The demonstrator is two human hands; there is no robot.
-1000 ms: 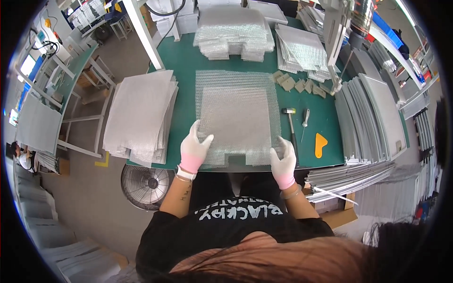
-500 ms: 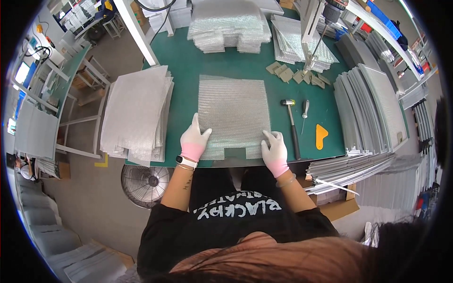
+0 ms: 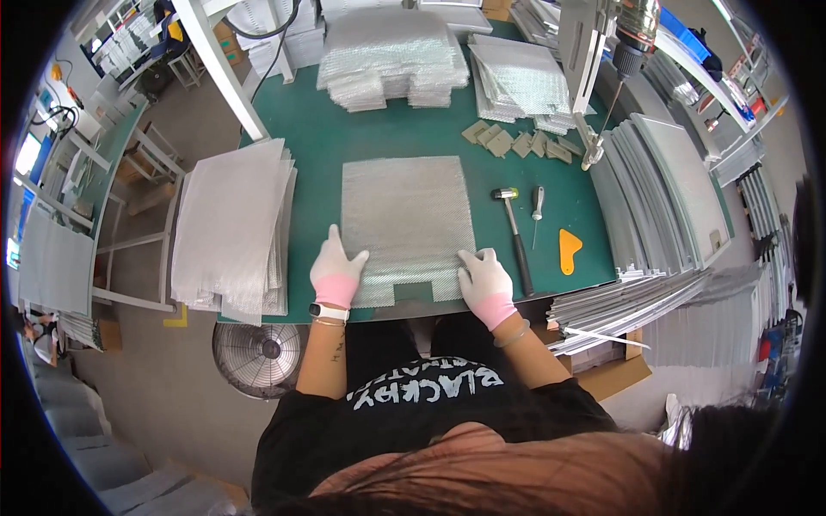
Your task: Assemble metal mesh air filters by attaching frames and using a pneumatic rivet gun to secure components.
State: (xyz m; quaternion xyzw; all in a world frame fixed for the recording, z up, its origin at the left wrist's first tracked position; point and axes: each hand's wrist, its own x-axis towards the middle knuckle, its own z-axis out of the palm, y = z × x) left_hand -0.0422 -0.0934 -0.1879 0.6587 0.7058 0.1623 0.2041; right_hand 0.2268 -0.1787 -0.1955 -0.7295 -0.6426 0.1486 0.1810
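A grey mesh sheet (image 3: 404, 215) lies flat on the green tabletop in front of me, with a small rectangular notch in its near edge. My left hand (image 3: 335, 268), in a white glove with a pink cuff, holds the left edge near the front corner. Its thumb rests on top of the mesh and the index finger points away along the side. On the opposite edge, my right hand (image 3: 487, 284), gloved alike, grips with thumb and bent fingers. Whether the sheet is one layer or several I cannot tell. The fingers' undersides are hidden.
Right of the sheet lie a hammer (image 3: 519, 242), a screwdriver (image 3: 538, 211) and a yellow scraper (image 3: 568, 252). Mesh stacks stand left (image 3: 225, 228) and far (image 3: 391, 52). Framed panels (image 3: 658, 185) lean at right, below a power drill (image 3: 637, 30). Small beige plates (image 3: 499, 144) lie behind.
The whole view has shifted slightly, so the table sits lower and further left. Both hands keep about the same places at the sheet's edges. The mesh's visible ridges look smoother.
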